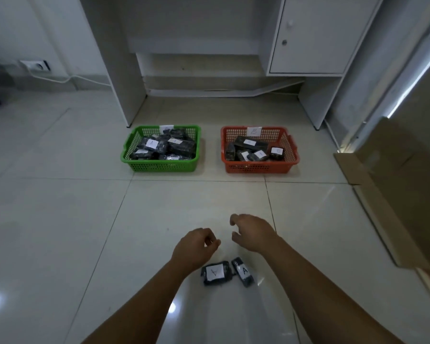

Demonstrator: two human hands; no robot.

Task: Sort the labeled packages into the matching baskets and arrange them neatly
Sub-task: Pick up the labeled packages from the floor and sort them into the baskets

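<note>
Two small dark plastic-wrapped packages are on the pale glossy tile floor [60, 219], down at about 6 o'clock. The squarish package with the white "A" label [216, 273] lies touching the narrower package with an "A" label [243, 271] on its right side, which is tilted a bit. Both sit between the two forearms, nearer to the person than the hands.

The left hand [195, 247] hovers just past the squarish package, toward 12 o'clock, fingers loosely curled with nothing in them. The right hand [252, 232] is a little further out, toward 1 o'clock from the packages, fingers also loosely curled and holding nothing — neither hand touches a package.

Further up, at about 11 o'clock, there's the green perforated plastic basket [159, 166], stacked with dark packages, a couple showing "A" labels. At about 1 o'clock is the orange perforated plastic basket [258, 167], its rear rim carrying a white paper tag marked "B" [254, 131]; the dark packages inside have white labels too small to read. The tag on the green basket's back rim is too washed out to make out.

Behind the baskets stands a white desk with a cupboard door [315, 36]. A brown cardboard box [395, 189] at 3 o'clock is cut off by the frame edge.
</note>
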